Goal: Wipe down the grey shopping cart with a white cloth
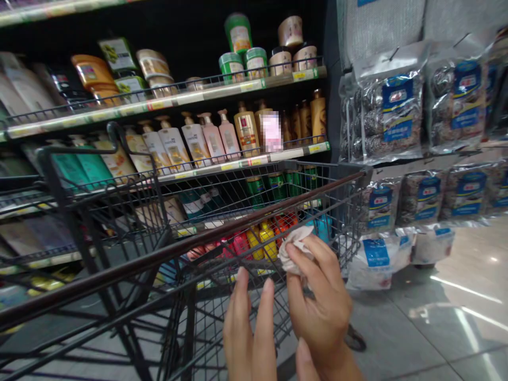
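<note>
My right hand [319, 293] is closed on a crumpled white tissue [296, 246], with the fingers pinching it and a loose edge sticking up. Just left of it, my left hand [250, 333] is raised with its fingers apart and nothing in them; its thumb shows near the right wrist. Both hands are in front of the side of a dark wire shopping cart [190, 233]. The cart's long brown top rail [254, 217] runs slantwise behind the fingers. From this angle the tissue appears close to the rail, but I cannot tell whether it touches.
Beyond the cart, a shelf [222, 166] carries pump bottles [194, 140] and jars [238, 45]. Packs of metal scourers [391, 116] hang on the right. A cart wheel [356, 338] stands on the grey tiled floor [397, 338].
</note>
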{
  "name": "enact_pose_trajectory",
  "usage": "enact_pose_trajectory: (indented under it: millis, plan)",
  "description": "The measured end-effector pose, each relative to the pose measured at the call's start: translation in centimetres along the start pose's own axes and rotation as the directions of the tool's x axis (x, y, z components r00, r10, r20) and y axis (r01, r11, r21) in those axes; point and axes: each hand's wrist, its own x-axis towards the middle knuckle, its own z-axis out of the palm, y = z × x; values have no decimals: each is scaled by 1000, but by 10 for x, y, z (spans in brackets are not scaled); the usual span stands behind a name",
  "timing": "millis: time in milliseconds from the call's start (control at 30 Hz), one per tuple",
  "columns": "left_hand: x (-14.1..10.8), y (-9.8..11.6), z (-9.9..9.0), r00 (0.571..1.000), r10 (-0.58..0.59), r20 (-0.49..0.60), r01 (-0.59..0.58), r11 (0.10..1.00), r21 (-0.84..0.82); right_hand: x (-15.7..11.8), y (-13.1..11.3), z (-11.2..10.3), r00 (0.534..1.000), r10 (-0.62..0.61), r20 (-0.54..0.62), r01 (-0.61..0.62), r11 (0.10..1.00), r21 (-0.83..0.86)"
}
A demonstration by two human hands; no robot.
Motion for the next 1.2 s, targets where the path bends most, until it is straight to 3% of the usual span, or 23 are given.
enact_pose_trajectory:
  millis: [200, 333, 467, 533, 567, 600, 633, 700, 800, 900, 1000, 1100, 1200]
  plan:
    - [3, 16, 25, 976, -215, -42, 204, 961, -185, -18, 11, -8, 999, 43, 8, -43, 999, -7]
    - [2, 17, 39, 935, -339, -107, 287, 898, -334, -6, 6, -20, 993, 122, 4, -122, 992, -17]
    - [-1, -1, 42, 940, -289, -179, 194, 888, -416, 23, -5, -21, 967, 164, -196, -171, 985, -23]
    - [-4, -18, 39, 953, -257, -161, 162, 880, -446, 35, -10, -15, 981, 102, -162, -105, 994, -11]
    - [-5, -29, 37, 978, -185, -99, 118, 875, -470, 39, -12, -10, 991, 61, -115, -62, 998, 2]
    - [-7, -39, 35, 999, -37, 33, 49, 859, -509, 41, -14, -6, 997, 25, -72, -24, 1000, 20]
    - [-9, -49, 33, 995, 38, 89, 16, 847, -532, 41, -15, -1, 999, 7, -44, -5, 999, 42]
    - [-13, -66, 31, 986, 72, 151, 19, 851, -524, 37, -17, 5, 1000, 16, -27, -14, 996, 90]
    - [-17, -76, 31, 986, 17, 164, 58, 897, -439, 27, -14, 7, 1000, -16, 18, 14, 997, 78]
    - [-14, -62, 36, 995, -67, 70, 84, 952, -294, 17, -4, 2, 993, -90, 74, 90, 996, 7]
    - [-4, -32, 46, 987, -139, -78, 128, 982, -138, 14, 5, -2, 998, -19, 52, 20, 999, -29]
    - [3, -6, 55, 916, -257, -309, 260, 965, -32, 19, 4, -4, 997, 74, 17, -73, 997, -30]
    - [4, 5, 61, 888, -281, -364, 294, 956, -19, 27, -5, -3, 992, 91, -88, -97, 993, -62]
